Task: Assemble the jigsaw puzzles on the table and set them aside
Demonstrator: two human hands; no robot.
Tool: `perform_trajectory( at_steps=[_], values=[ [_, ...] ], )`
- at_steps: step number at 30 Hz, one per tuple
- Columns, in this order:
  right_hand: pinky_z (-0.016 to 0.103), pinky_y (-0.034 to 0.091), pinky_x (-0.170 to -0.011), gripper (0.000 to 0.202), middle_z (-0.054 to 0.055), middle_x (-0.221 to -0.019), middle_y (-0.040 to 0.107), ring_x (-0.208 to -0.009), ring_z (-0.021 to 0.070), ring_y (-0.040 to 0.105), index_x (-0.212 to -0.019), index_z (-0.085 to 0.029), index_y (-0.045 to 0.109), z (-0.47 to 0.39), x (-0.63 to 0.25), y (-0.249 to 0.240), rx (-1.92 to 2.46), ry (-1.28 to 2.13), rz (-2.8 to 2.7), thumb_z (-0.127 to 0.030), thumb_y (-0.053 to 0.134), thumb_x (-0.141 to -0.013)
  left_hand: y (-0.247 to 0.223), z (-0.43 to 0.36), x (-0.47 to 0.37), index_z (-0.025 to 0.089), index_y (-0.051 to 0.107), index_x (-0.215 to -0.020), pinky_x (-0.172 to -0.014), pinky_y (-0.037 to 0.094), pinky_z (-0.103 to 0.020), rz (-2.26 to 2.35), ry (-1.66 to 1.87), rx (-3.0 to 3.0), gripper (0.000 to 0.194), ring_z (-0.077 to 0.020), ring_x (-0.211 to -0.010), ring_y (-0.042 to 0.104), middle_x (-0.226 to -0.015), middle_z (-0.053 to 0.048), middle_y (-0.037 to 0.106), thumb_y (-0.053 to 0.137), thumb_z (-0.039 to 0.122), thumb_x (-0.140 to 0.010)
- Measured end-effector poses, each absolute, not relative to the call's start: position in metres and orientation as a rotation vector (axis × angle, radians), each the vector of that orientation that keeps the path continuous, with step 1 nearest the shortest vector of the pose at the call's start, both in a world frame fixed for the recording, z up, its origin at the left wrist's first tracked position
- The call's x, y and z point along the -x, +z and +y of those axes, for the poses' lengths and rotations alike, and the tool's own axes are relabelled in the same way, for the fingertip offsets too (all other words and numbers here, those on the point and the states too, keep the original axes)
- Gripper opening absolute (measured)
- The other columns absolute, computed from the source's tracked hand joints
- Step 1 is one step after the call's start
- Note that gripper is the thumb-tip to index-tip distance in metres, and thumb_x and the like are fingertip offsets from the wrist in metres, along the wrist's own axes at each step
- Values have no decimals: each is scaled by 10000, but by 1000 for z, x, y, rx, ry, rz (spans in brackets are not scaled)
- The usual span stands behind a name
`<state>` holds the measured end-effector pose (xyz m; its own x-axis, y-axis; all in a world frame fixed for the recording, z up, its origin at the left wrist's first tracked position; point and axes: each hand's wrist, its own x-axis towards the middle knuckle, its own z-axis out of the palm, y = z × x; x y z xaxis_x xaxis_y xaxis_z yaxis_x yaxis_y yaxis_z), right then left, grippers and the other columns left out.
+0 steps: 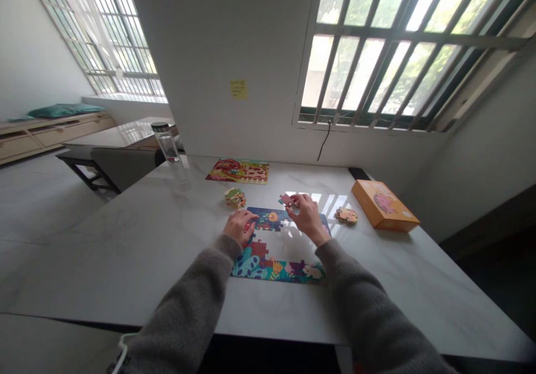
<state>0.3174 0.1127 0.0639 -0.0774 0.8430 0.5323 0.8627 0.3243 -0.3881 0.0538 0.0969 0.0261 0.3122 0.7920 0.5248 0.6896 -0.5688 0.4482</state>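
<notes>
I find the right hand (305, 213) above the far edge of the puzzle, thumb and fingertips pinching a pinkish puzzle piece (285, 199). The piece sticks out past the fingers on the left, a hold that, in my judgement, leaves its outline readable. Whether a second piece sits under those fingers, I cannot tell from my remote position.

The left hand (240, 226) lies over the puzzle's left border, palm down, thumb apart from the fingers. I see nothing gripped in it; I take its placement as steadying the joined pieces, though actual pressure cannot be verified.

The puzzle (251, 268) lies flat between the forearms, directly before the person, within reach of both hands. Borders are joined along the near, left and far sides; the right side is partly hidden by the arm. White tabletop (125, 251) shows through the middle.

Beyond the left hand I note a stack of pieces (235, 198); right of the right hand, a second pile (346, 216). Both stand off the puzzle, presumably to keep the working area free yet reachable.

Farther out: a farm picture (240, 171) near the wall, an orange box (385, 204) at right, and a lidded bottle (166, 144) at far left.
</notes>
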Motion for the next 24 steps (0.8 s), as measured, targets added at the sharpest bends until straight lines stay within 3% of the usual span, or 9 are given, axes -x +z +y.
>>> perform_trajectory(
  at_steps=[6,11,16,20,24],
  values=[
    [406,400,-947,304,83,-1092,642,-1050,260,577,-1157,-212,602,61,-271,72,1191,-4,-1944,-264,687,-870,36,92,-62,149,567,-1290,-771,523,-322,1071,1330,-1795,471,-207,-864,679,-943,-72,713,572,432,-913],
    [426,426,-960,344,95,-1142,637,-1069,263,576,-1228,-221,577,49,-266,67,1039,15,-2001,-257,668,-898,39,91,-66,121,624,-1178,-589,496,-247,921,1262,-1462,580,-173,-702,675,-839,-63,719,705,551,-797],
    [441,456,-965,340,108,-1184,618,-1109,273,570,-1243,-240,587,48,-269,57,975,57,-1986,-269,652,-910,45,87,-68,117,660,-1084,-568,496,-242,879,1170,-1416,546,-150,-640,649,-793,-60,725,779,522,-738],
    [381,505,-877,265,76,-1046,638,-965,219,615,-1193,-237,598,46,-265,54,993,314,-1804,-261,598,-929,45,87,-68,110,698,-1112,-608,515,-254,911,1175,-1433,545,-141,-638,641,-797,-60,728,768,512,-751],
    [303,494,-682,238,10,-780,641,-703,166,600,-1112,-205,600,47,-264,53,1071,695,-1623,-362,579,-935,44,86,-68,116,729,-1119,-636,538,-269,929,1153,-1492,525,-151,-660,656,-845,-77,749,751,507,-769]
  ],
)
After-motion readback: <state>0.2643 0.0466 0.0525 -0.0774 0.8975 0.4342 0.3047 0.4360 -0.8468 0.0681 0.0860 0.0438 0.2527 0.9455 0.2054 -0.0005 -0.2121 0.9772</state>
